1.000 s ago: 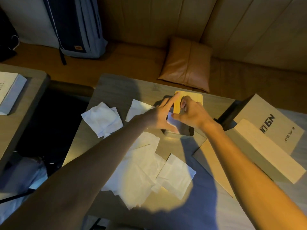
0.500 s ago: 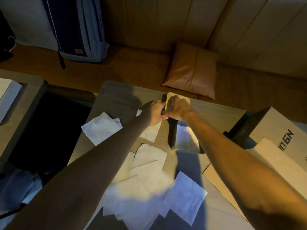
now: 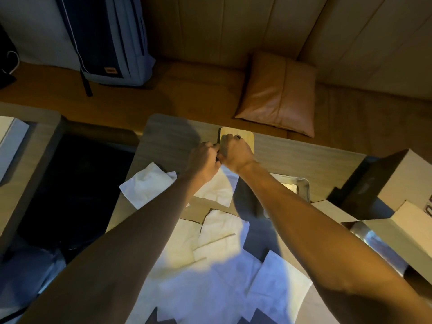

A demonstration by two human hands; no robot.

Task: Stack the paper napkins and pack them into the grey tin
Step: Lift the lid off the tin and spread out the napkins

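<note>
A light wooden lid (image 3: 244, 136) sits at the far edge of the table (image 3: 304, 157). My right hand (image 3: 235, 153) is closed over its near side. My left hand (image 3: 204, 160) is fisted against the lid's left corner, touching the right hand. The grey tin (image 3: 305, 184) stands uncovered to the right, mostly hidden under my right forearm, with something pale inside. White paper napkins lie loose: one at the left (image 3: 149, 182), one below my hands (image 3: 218, 189), one in the middle (image 3: 222, 228) and several overlapping near me (image 3: 278, 281).
Cardboard boxes (image 3: 402, 178) crowd the table's right side, one open near my right arm (image 3: 411, 232). Behind the table runs a bench with a brown cushion (image 3: 278, 94) and a grey backpack (image 3: 109, 40). A dark gap (image 3: 70, 183) separates this table from another (image 3: 25, 155) on the left.
Both hands have carried the wooden lid away from the tin to the table's far edge. The tin now stands uncovered to the right of my arms.
</note>
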